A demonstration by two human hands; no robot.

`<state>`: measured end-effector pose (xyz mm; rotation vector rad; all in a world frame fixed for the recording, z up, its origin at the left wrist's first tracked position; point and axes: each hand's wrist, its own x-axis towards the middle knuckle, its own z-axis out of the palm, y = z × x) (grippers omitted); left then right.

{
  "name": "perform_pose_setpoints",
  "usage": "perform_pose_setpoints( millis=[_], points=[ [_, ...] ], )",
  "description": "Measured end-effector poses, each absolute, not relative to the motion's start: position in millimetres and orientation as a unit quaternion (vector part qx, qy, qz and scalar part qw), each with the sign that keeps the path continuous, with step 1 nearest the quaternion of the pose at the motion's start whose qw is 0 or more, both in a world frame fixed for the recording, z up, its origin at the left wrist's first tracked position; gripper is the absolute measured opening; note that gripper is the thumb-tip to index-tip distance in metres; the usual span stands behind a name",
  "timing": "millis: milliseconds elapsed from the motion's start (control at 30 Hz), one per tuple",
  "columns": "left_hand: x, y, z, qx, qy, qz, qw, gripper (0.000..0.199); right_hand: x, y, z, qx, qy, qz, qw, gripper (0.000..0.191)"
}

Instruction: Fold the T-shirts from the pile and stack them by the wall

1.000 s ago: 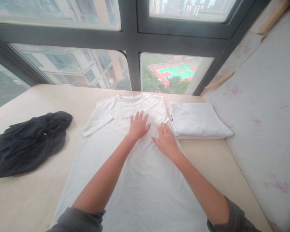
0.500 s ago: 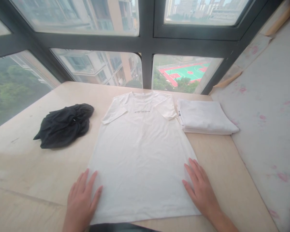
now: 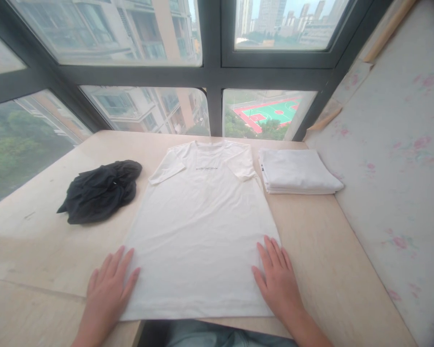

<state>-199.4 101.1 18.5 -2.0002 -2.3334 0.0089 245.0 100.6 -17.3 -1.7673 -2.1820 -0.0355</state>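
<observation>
A white T-shirt point(image 3: 202, 231) lies spread flat, its collar toward the window and its hem near me. Small dark lettering crosses its chest, and both short sleeves are laid inward at an angle. My left hand point(image 3: 110, 284) rests flat at the lower left edge of the shirt, fingers spread. At the lower right edge, my right hand point(image 3: 277, 274) also lies flat with its fingers apart, touching the cloth. Neither hand grips anything. Light wrinkles run across the middle of the shirt.
A crumpled black garment point(image 3: 101, 193) lies left of the shirt. On the right sits a folded white stack of cloth point(image 3: 298, 171). The pale wooden surface point(image 3: 318, 241) meets a window frame point(image 3: 130, 75) at the back and a flowered wall point(image 3: 390, 193) at right.
The view has shifted slightly, so the shirt and stack appear further left. Both hands stay flat at the shirt's lower side edges; the shirt keeps its spread shape.
</observation>
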Motion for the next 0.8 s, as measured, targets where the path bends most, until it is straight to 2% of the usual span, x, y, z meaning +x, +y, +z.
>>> perform_pose_setpoints(
  millis=[200, 367, 433, 533, 567, 667, 800],
  points=[
    [-175.0, 95.4, 28.4, -0.667, -0.739, -0.082, 0.041, 0.053, 242.2, 74.6, -8.9, -0.6, -0.781, 0.023, 0.175, 0.053],
    [-70.2, 83.7, 29.2, -0.733, -0.652, -0.186, -0.058, 0.038, 250.8, 83.3, 6.7, -0.565, -0.784, 0.121, 0.227, 0.042],
    [-17.4, 79.2, 28.0, -0.76, -0.608, -0.188, -0.131, 0.035, 259.8, 105.7, 17.4, -0.567, -0.764, 0.178, 0.252, 0.037],
    [56.4, 78.3, 28.2, -0.798, -0.513, -0.114, -0.296, 0.031, 276.9, 164.5, 39.9, -0.577, -0.735, 0.235, 0.268, 0.033],
    [77.3, 79.9, 28.9, -0.798, -0.504, -0.079, -0.321, 0.028, 282.0, 189.9, 48.2, -0.581, -0.731, 0.245, 0.262, 0.033],
    [124.8, 88.8, 32.5, -0.815, -0.471, -0.01, -0.339, 0.024, 290.8, 275.3, 70.5, -0.589, -0.731, 0.247, 0.24, 0.029],
    [156.2, 102.8, 34.8, -0.83, -0.438, 0.052, -0.342, 0.026, 285.9, 381.0, 86.8, -0.603, -0.757, 0.182, 0.173, 0.031]
  ],
)
